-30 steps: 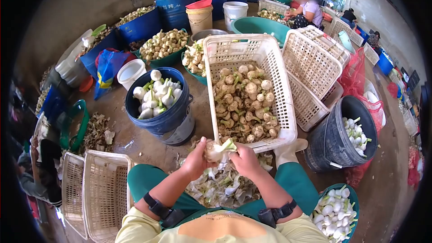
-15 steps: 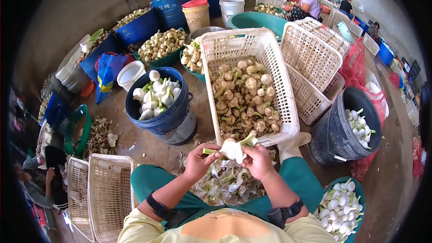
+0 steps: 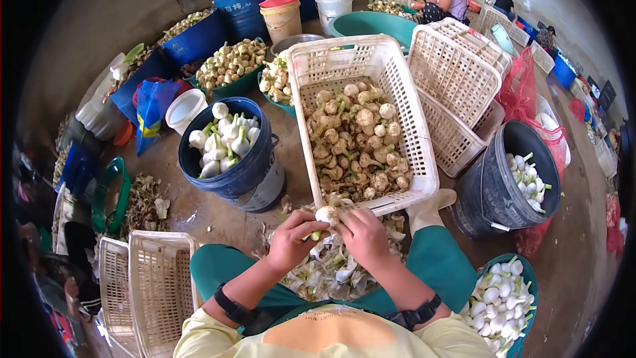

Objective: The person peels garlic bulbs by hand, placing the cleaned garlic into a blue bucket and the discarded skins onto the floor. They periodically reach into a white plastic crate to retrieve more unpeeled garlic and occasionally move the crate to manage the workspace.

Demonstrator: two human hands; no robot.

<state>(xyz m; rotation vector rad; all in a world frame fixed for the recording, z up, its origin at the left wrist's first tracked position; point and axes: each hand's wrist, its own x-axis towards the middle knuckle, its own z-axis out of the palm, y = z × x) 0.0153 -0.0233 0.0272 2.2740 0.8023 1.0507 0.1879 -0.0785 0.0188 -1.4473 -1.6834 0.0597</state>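
Note:
Between my hands, just below the near edge of the white crate point(image 3: 430, 189), is a garlic bulb point(image 3: 326, 215) with a short green stem. My left hand point(image 3: 291, 237) is closed around the bulb's stem side. The fingers of my right hand point(image 3: 363, 233) pinch its other side, where loose husk hangs. Unpeeled brown bulbs point(image 3: 361, 139) lie in the crate beyond. A heap of peeled husks point(image 3: 331, 268) is on the floor beneath my hands, between my knees.
A blue bucket point(image 3: 248, 189) of white bulbs stands front left, a dark bucket point(image 3: 474, 192) at right. Stacked crates point(image 3: 454, 76) stand behind it. A green basin point(image 3: 527, 292) of white bulbs sits by my right knee. Empty crates point(image 3: 159, 285) are at left. Other people sit farther off.
The husk has been pulled away from around the bulb, which now shows rounder and barer. My right hand has moved left, nearer my left hand. The view has shifted slightly.

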